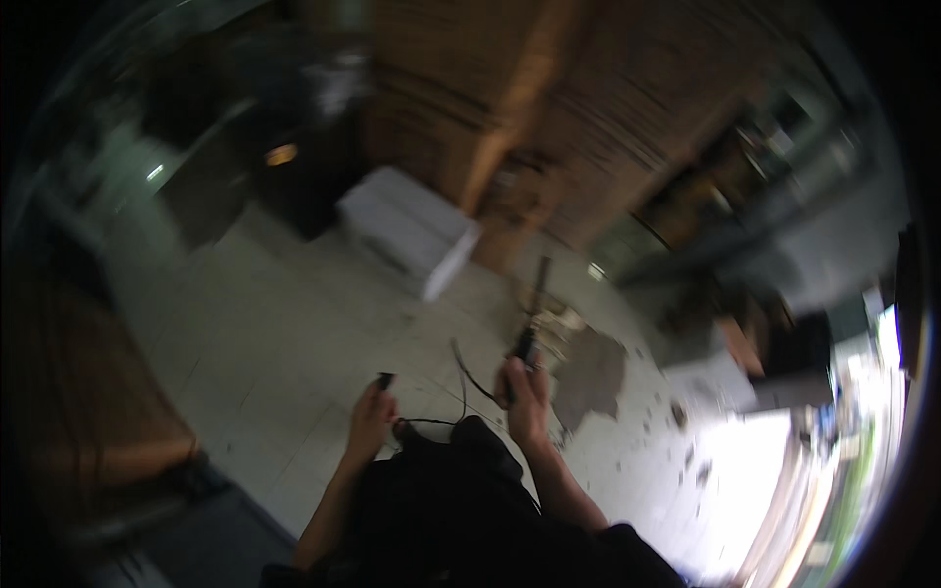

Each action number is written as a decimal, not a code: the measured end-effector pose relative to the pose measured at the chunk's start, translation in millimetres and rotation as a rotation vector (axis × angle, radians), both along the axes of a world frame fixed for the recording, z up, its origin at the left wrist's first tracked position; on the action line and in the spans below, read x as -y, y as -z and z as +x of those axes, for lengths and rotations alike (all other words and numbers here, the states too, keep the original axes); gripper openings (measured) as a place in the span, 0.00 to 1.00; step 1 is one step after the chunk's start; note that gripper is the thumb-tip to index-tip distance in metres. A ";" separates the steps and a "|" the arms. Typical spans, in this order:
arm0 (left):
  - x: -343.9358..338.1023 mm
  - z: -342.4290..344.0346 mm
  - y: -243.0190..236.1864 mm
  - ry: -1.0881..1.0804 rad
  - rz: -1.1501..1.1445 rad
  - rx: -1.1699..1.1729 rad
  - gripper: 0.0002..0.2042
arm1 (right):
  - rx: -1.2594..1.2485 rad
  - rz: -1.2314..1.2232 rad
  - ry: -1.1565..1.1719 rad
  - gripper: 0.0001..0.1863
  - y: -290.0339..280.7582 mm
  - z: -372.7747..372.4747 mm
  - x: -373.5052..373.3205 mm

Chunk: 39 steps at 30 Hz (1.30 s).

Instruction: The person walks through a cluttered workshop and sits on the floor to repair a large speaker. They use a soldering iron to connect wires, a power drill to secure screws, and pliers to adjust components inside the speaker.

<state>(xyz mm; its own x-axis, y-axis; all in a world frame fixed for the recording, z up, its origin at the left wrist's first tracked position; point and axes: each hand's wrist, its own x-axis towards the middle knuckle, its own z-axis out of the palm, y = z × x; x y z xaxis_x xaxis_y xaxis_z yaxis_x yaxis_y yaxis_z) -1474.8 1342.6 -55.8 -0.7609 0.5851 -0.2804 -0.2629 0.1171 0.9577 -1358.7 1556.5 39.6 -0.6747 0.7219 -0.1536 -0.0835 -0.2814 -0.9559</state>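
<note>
- Nearest, the person's dark clothes fill the bottom edge, a forearm on either side.
- The left hand is closed narrowly on a small black piece, whose end sticks up past the fingers; blur hides what it is.
- The right hand is wrapped around a black tool, its thin shaft pointing away from the body.
- A thin black cable loops between the hands, above the floor; I cannot tell where its ends join.
- Tiled floor runs from the hands out to the white box, giving room ahead and to the left.
- A brown box bounds the left side, its near edge facing the floor.
- Just beyond the right hand, a ragged grey-brown sheet lies flat, with crumpled pale scraps by it and dark bits scattered farther right.
- Farther off, the white box sits tilted in view; its contents cannot be made out.
- Behind it stand tall cartons, their printed lines too smeared to read.
- Right of these, a dark opening holds blurred yellowish things.
</note>
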 end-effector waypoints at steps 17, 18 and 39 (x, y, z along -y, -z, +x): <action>236.1 -264.5 88.6 -0.401 -0.795 -0.285 0.11 | -0.091 0.337 -0.687 0.18 14.3 -448.3 135.5; 258.2 -285.2 100.1 -0.406 -0.833 -0.235 0.11 | -0.149 0.335 -0.711 0.17 10.0 -486.3 141.5; 653.5 -890.7 154.8 -0.973 -0.776 -0.146 0.09 | -1.150 0.208 -1.033 0.18 -153.6 -1231.5 491.3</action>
